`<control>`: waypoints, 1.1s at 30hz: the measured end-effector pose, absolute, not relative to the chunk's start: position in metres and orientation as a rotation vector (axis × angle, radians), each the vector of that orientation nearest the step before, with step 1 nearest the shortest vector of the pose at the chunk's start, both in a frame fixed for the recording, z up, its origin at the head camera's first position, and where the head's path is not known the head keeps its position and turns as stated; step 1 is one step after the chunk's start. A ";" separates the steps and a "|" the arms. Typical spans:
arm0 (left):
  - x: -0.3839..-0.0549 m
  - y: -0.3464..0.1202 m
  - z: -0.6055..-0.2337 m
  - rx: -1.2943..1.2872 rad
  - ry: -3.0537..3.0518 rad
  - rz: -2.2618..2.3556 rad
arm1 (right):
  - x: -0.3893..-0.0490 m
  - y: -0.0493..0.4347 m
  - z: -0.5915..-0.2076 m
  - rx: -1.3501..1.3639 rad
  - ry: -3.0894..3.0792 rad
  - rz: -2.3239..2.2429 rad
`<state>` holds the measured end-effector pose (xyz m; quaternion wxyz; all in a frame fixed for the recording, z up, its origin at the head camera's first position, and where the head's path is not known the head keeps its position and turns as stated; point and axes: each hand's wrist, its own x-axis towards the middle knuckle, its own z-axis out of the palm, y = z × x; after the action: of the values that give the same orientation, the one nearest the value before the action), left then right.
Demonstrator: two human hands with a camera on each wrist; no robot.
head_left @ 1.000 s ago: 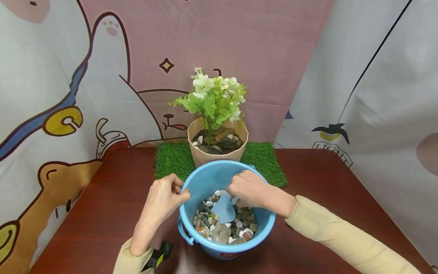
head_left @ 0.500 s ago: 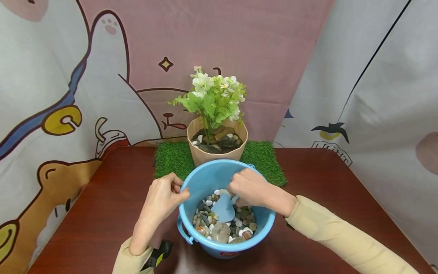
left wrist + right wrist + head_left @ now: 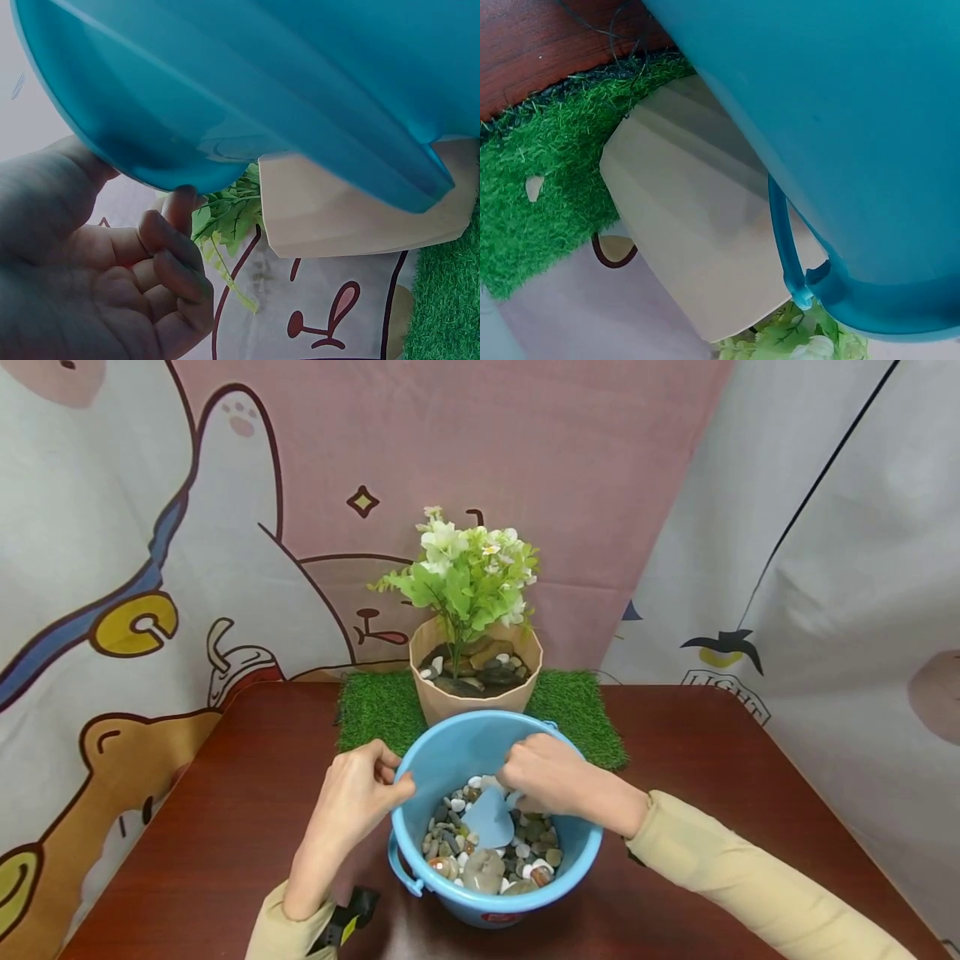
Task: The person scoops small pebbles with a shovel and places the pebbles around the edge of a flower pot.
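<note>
A light blue bucket (image 3: 487,903) stands on the table, with pebbles (image 3: 483,870) of several colours in it. My left hand (image 3: 362,793) pinches the bucket's left rim between thumb and fingers; the left wrist view shows the thumb and a fingertip at the rim. Inside the bucket, my right hand (image 3: 551,781) is curled round the handle of a blue toy shovel (image 3: 490,821). The shovel's blade lies over the pebbles, and most of its handle is hidden by the fingers. Only the bucket's outside shows in the right wrist view, so that hand is out of sight there.
Directly behind the bucket, a beige pot (image 3: 476,697) with white flowers (image 3: 446,542) and stones stands on a green turf mat (image 3: 581,714). The bucket's handle (image 3: 403,868) hangs down at its left. Printed cloth (image 3: 525,443) hangs behind the brown table (image 3: 697,760).
</note>
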<state>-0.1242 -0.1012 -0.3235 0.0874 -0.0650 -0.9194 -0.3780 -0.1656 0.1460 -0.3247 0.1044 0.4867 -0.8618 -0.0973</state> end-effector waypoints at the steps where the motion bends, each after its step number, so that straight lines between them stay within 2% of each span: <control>1: -0.124 -0.101 -0.323 -0.192 -2.738 -1.127 | -0.166 0.146 -0.325 1.439 -2.532 -0.284; 33: -0.123 -0.102 -0.323 -0.199 -2.731 -1.138 | -0.168 0.149 -0.320 1.481 -2.571 0.113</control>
<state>-0.1231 -0.1019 -0.3232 0.0878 -0.0668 -0.9174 -0.3824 -0.1680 0.1485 -0.3202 0.0861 0.4971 -0.8626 0.0379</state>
